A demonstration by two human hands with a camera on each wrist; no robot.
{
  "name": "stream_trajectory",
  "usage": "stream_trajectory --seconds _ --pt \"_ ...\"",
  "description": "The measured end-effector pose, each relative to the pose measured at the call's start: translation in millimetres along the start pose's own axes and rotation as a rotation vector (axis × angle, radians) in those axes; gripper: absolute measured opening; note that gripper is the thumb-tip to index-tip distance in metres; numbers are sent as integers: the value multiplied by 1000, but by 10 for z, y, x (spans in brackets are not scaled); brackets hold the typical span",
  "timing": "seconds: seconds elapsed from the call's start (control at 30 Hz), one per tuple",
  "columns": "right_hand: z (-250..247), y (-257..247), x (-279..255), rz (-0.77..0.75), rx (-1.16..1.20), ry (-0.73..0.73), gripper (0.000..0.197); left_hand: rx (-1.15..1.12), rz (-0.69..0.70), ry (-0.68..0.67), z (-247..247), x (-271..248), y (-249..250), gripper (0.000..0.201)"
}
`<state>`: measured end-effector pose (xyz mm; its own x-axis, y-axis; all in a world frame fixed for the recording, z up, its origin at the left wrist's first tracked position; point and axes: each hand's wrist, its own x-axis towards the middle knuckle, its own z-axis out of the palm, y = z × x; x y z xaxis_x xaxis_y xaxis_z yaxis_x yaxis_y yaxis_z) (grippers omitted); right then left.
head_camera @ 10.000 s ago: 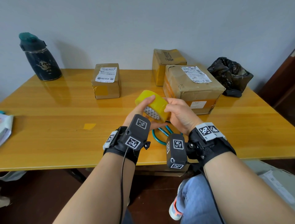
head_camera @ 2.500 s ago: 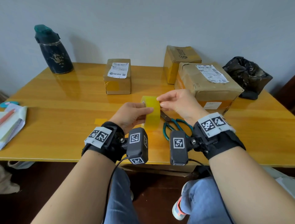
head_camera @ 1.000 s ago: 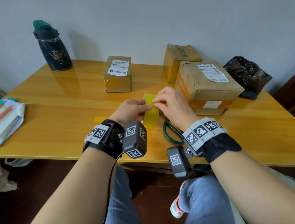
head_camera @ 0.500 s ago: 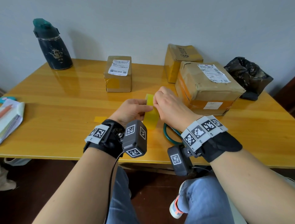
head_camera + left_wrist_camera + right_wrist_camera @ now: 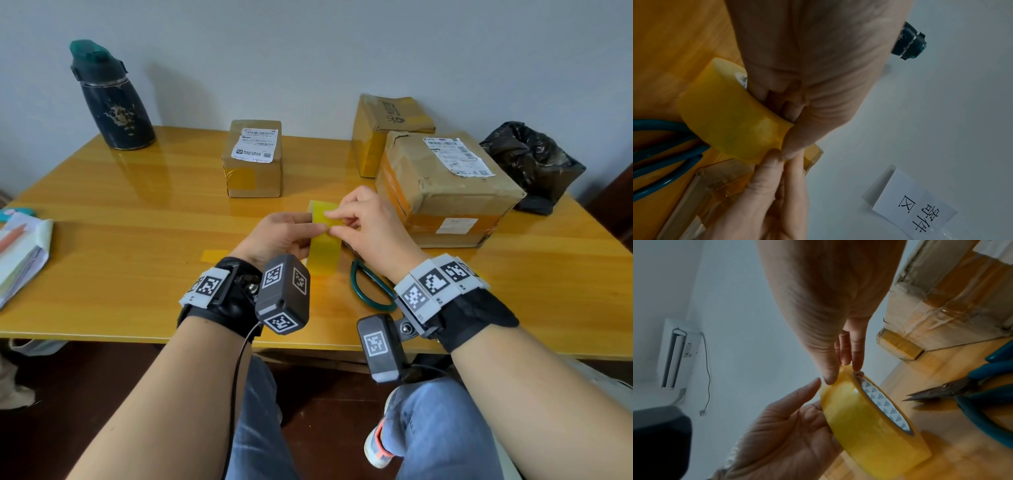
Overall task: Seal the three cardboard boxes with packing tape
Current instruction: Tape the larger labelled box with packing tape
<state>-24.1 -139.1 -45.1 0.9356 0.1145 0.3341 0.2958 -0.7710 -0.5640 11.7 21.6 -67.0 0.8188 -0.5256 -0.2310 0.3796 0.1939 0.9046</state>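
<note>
Picking at the top of the yellow tape roll, the right hand is pinching with thumb and forefinger at the rim, seemingly hunting for the loose end, while the left hand is cradling the roll upright just above the table, fingers curled behind it and thumb on its side. The step in hand, as I judge it, is freeing the tape end; no strip is yet drawn out. Three cardboard boxes are waiting farther back: a small one, a tall one by the wall, and the large one just beside the right hand. Next the end is needing to be lifted cleanly and pulled toward a box seam; the scissors are lying under the right wrist for cutting.

Compared with ten seconds ago, the roll is now being held lower and edge-on rather than tilted, and since a second ago the right fingers are shifting slightly along the rim while the left grip is staying put.
</note>
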Motion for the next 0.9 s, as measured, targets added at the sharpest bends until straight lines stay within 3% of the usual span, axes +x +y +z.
stream_trajectory --seconds 0.2,0.37,0.5,0.63,0.9 --pt "-24 -20 1 -21 15 75 7 19 0 -15 -9 9 0 56" --pt "-7 -33 13 -45 -8 76 8 -19 15 0 5 15 -11 48" --pt "-30 -6 28 9 29 35 24 -143 0 57 29 26 3 27" --pt "-41 -30 25 -6 -49 49 10 -149 -35 69 50 45 26 28" --pt "-10 -65 25 -84 -232 -45 12 -138 -3 118 60 52 0 16"
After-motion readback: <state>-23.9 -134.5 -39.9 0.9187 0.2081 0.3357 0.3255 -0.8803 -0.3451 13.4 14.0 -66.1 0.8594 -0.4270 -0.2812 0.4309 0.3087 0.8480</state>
